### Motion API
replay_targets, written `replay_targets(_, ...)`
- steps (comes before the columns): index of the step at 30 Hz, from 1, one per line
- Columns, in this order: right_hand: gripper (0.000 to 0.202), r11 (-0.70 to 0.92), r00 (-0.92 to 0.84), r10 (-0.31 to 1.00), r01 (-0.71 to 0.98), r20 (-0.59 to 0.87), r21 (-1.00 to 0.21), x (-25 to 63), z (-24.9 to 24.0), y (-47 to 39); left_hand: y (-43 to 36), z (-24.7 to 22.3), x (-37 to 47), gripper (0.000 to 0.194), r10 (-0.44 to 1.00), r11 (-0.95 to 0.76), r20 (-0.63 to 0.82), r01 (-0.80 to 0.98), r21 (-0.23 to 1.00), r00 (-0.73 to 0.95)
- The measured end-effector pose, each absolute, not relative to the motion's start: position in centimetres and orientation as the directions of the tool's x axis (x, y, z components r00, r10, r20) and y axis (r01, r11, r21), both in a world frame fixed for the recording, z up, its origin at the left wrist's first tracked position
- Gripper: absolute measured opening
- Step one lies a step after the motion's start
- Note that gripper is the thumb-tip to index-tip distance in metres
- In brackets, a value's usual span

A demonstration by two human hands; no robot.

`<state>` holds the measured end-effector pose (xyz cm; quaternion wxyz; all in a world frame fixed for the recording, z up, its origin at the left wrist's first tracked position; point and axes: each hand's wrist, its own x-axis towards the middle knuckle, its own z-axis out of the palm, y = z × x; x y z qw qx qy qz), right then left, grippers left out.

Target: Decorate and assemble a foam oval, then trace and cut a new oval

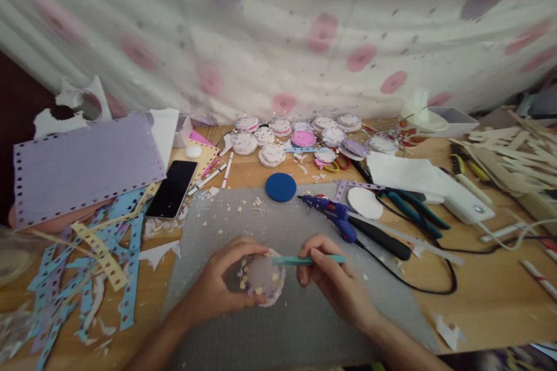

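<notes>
My left hand (pixel 217 281) is closed around the edge of a round paper disc (pixel 260 273) with a pale lilac middle, a ruffled rim and small cream and purple bits around it. Between the thumb and fingers of my right hand (pixel 328 272) is a slim teal tool (pixel 287 259), apparently tweezers. Its tip reaches over the disc's right side; whether it touches or pinches anything is too small to tell. Both hands are above a grey cutting mat (pixel 226 336). A blue round disc (pixel 281 187) and a purple glue gun (pixel 324 206) lie beyond them.
Several decorated paper discs (pixel 272 155) line the back by the curtain. At left are a phone (pixel 172 188), a lilac punched sheet (pixel 87 171) and paper strips (pixel 133 278). The glue gun's cord (pixel 409 284), teal-handled pliers (pixel 418 211) and wooden sticks (pixel 517 151) occupy the right.
</notes>
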<state>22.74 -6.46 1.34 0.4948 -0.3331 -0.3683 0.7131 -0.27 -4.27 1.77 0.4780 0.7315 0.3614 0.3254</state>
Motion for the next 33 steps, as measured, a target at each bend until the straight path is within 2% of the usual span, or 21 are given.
replay_targets(3, 0.020, -0.143, -0.182, 0.981, -0.409, -0.073, -0.901, 23.4, 1.0, -6.0, -4.4, 2.0, -0.8, 0.051, 0.830, -0.333, 0.124, 0.305, 0.892, 0.543)
replay_targets(6, 0.020, -0.075, -0.141, 0.989, -0.273, -0.037, -0.959, 23.4, 0.9, -5.0, -4.7, 2.1, -1.4, 0.050, 0.824, -0.358, 0.073, 0.416, 0.836, 0.562)
replay_targets(10, 0.017, 0.014, -0.194, 0.980, -0.129, 0.039, -0.991, 22.2, 0.8, -3.4, -5.4, 1.7, -1.9, 0.054, 0.820, -0.359, 0.011, 0.499, 0.789, 0.572)
replay_targets(16, 0.006, 0.291, -0.364, 0.904, 0.139, 0.225, -0.947, 19.9, -0.5, -1.3, -5.9, 1.6, -2.9, 0.054, 0.822, -0.337, -0.043, 0.545, 0.768, 0.568)
replay_targets(20, 0.003, 0.370, -0.436, 0.861, 0.185, 0.262, -0.910, 19.7, -1.2, -1.2, -5.7, 1.9, -3.2, 0.055, 0.837, -0.342, -0.032, 0.569, 0.748, 0.546)
replay_targets(26, 0.005, 0.385, -0.338, 0.894, 0.244, 0.294, -0.890, 20.1, -1.1, -1.5, -4.8, 1.8, -2.2, 0.057, 0.816, -0.385, -0.005, 0.551, 0.741, 0.578)
replay_targets(31, 0.004, 0.414, -0.413, 0.861, 0.232, 0.296, -0.880, 19.7, -1.6, -1.1, -4.6, 1.6, -1.4, 0.059, 0.791, -0.414, -0.013, 0.552, 0.724, 0.611)
replay_targets(33, 0.004, 0.415, -0.392, 0.867, 0.229, 0.307, -0.880, 20.0, -1.5, -1.2, -4.5, 1.4, -1.2, 0.055, 0.797, -0.425, 0.003, 0.556, 0.714, 0.604)
